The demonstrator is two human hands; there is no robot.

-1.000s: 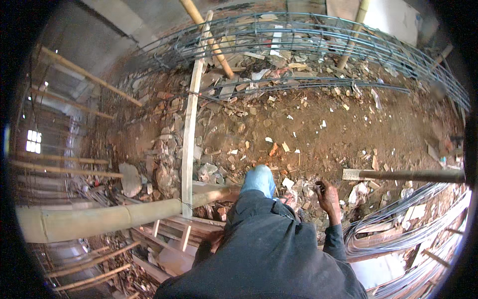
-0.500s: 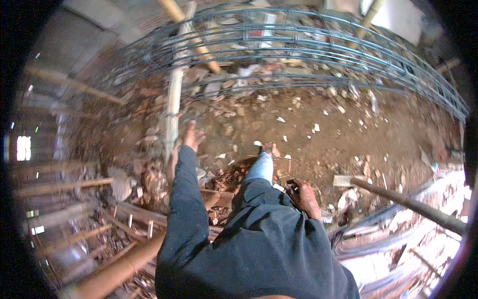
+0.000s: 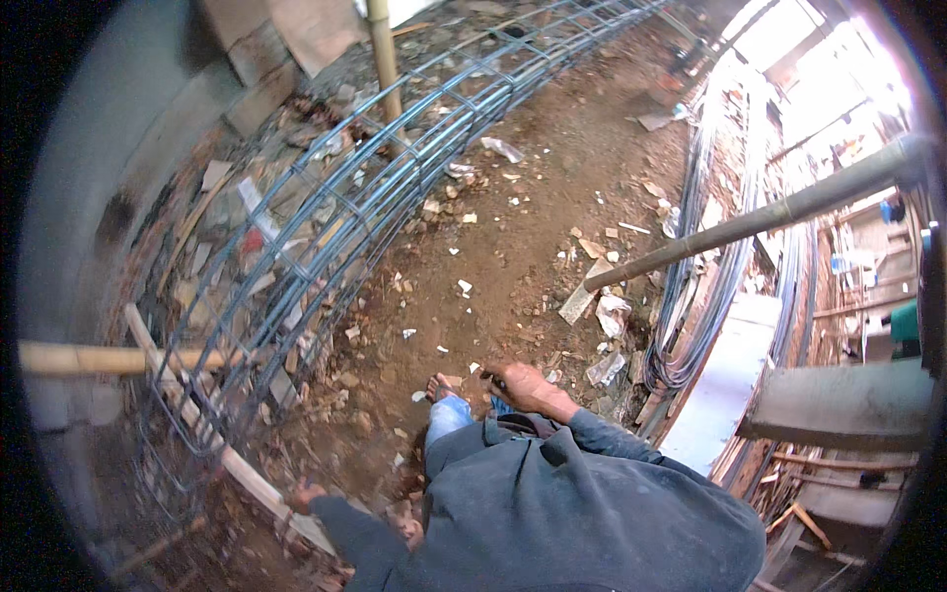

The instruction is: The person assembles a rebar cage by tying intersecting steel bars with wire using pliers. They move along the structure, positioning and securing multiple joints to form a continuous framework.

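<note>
My left hand (image 3: pixel 307 495) reaches out at the lower left, by a pale wooden batten (image 3: pixel 252 481). It is blurred, and I cannot tell whether its fingers touch the wood. My right hand (image 3: pixel 533 391) is in front of my body, its fingers curled inward. Something small and dark shows at its fingertips, too unclear to name. Left of the dirt path lies a long cage of tied steel reinforcing bars (image 3: pixel 395 178), its near end beside the batten. One bare foot (image 3: pixel 440 387) stands on the dirt below my light blue trouser leg (image 3: pixel 449 419).
A bamboo pole (image 3: pixel 750 229) slants in from the right over bundled steel rods (image 3: pixel 681 340). Another bamboo pole (image 3: pixel 385 74) stands upright beyond the cage, and one (image 3: pixel 99 358) crosses at the left. Rubble and white scraps (image 3: pixel 464 287) litter the dirt floor (image 3: pixel 533 247).
My view has turned to the right, so the cage now runs diagonally away. My left hand sits lower at the left, beside the batten. My right hand remains curled before me.
</note>
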